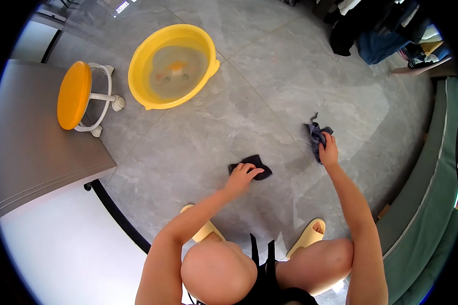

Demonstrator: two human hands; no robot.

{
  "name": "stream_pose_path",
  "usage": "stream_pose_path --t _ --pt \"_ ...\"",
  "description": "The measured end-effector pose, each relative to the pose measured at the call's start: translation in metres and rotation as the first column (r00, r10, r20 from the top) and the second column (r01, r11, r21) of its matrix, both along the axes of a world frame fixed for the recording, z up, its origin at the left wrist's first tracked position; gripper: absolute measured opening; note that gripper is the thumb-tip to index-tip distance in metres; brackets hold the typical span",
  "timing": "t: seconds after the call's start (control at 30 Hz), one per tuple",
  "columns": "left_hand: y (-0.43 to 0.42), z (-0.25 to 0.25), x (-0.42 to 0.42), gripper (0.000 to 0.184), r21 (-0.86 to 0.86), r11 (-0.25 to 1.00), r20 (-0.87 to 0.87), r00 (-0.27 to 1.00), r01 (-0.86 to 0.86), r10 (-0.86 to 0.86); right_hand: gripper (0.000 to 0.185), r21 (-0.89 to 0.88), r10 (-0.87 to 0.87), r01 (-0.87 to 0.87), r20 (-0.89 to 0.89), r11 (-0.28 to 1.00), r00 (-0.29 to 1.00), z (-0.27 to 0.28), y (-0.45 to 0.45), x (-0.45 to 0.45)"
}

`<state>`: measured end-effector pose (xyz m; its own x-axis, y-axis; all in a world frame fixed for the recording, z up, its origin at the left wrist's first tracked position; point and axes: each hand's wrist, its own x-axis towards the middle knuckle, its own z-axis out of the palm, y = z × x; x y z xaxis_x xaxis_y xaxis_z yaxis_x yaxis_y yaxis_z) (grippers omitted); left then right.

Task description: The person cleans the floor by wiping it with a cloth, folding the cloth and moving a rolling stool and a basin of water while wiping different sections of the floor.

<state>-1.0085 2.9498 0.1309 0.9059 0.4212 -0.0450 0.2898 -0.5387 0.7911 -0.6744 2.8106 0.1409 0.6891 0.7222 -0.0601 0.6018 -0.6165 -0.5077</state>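
On the grey floor in front of me lies a small black cloth [261,163]. My left hand [241,178] is on its near side, with the fingers and thumb curled onto the fabric. Farther right, a crumpled dark grey-blue cloth [316,136] is bunched under my right hand [328,150]. The fingers of that hand are wrapped over it, and a thin twisted end of the cloth sticks out at the far side. Part of each cloth is hidden by the hand on it.
A yellow basin [137,76] of cloudy water stands ahead to the left. Beside it is an orange stool [75,95] on white casters. A grey cabinet [46,142] borders the left, a green sofa [422,203] the right. Dark clothes [364,30] hang at the far right.
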Motion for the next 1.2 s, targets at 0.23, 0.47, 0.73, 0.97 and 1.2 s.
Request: stream_pose_path --t 0.23,0.47,0.73,0.97,1.2 --pt "0.071 0.029 -0.012 0.067 -0.839 0.389 -0.137 0.841 -0.379 0.523 0.039 0.104 -0.045 0.059 -0.137 0.993 0.99 -0.018 -0.026 0.0" --pt "0.108 0.018 -0.034 0.054 0.294 0.85 -0.018 0.887 -0.437 0.462 0.04 0.111 -0.031 0.048 -0.155 0.993 0.987 -0.022 -0.023 0.003" --pt "0.047 0.014 0.004 0.053 0.515 0.814 -0.068 0.934 -0.268 0.351 0.037 0.045 -0.022 0.028 -0.128 0.999 0.991 -0.015 -0.021 0.003" --pt "0.144 -0.014 -0.053 0.048 0.619 0.628 -0.04 0.779 -0.472 0.626 0.037 -0.127 0.11 -0.125 -0.116 0.984 0.987 0.002 -0.01 0.013" --pt "0.136 0.019 0.022 0.067 0.55 0.655 -0.198 0.68 -0.519 0.706 0.035 -0.203 -0.246 0.242 0.005 0.949 0.969 0.012 0.022 -0.032"
